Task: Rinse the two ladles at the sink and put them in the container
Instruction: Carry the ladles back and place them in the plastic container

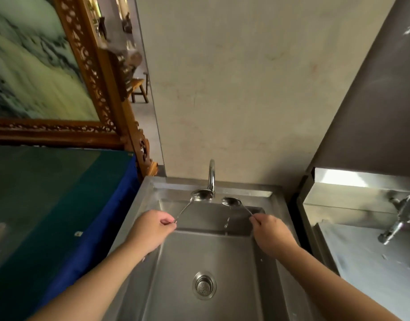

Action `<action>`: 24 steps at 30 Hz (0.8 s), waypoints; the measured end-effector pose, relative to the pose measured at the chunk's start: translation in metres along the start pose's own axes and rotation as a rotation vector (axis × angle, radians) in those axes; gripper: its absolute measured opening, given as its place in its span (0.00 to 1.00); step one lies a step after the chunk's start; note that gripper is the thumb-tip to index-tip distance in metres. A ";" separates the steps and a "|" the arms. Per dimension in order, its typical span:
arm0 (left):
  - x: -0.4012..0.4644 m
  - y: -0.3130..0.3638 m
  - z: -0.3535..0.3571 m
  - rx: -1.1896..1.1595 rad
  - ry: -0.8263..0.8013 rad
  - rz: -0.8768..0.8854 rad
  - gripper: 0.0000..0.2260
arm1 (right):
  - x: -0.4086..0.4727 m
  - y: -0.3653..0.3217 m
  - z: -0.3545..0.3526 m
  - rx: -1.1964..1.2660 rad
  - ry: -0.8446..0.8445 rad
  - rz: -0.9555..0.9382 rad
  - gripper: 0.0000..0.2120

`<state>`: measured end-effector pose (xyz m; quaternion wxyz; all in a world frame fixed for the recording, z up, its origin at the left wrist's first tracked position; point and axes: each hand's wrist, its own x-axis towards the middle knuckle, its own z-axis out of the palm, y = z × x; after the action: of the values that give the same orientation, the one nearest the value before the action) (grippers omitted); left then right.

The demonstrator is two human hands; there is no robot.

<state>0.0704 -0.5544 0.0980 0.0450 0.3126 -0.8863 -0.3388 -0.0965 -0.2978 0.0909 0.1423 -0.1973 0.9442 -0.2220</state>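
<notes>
Head view: steel sink (264,262) dead centre, strainer drain (204,285) in basin floor, curved faucet (211,176) at back rim. Blue-covered bench (60,205) to the left, carved wooden frame (95,72) above it, second faucet (398,224) far right. Nothing between hands and faucet. Left hand (153,229) pinching the handle end of left ladle (200,196), bowl right at the faucet base. Right hand (272,232) pinching right ladle (232,202), bowl just beside the other, apart. Both shiny steel, thin handles, bowls up over the basin's back edge. Thin water trickle (227,224) falling below right bowl.
</notes>
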 end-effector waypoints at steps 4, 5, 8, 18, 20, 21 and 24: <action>0.004 0.028 -0.048 0.163 0.156 0.162 0.05 | -0.016 -0.030 -0.057 -0.160 0.202 -0.126 0.15; 0.005 0.035 -0.060 0.210 0.193 0.207 0.06 | -0.021 -0.040 -0.070 -0.177 0.243 -0.144 0.15; 0.002 0.054 -0.106 0.292 0.301 0.333 0.08 | -0.040 -0.078 -0.110 -0.213 0.366 -0.173 0.14; -0.025 0.082 -0.237 0.363 0.482 0.580 0.09 | -0.106 -0.177 -0.177 -0.196 0.622 -0.263 0.16; -0.027 0.080 -0.253 0.340 0.486 0.629 0.07 | -0.116 -0.188 -0.177 -0.188 0.650 -0.263 0.16; -0.028 0.080 -0.259 0.337 0.492 0.649 0.07 | -0.121 -0.193 -0.177 -0.187 0.660 -0.264 0.16; -0.031 0.083 -0.273 0.328 0.518 0.689 0.07 | -0.135 -0.204 -0.178 -0.192 0.693 -0.251 0.17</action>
<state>0.1316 -0.6449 0.3637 0.3249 0.0773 -0.9400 -0.0699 0.0226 -0.3426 0.3656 -0.2328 -0.2371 0.9214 -0.2015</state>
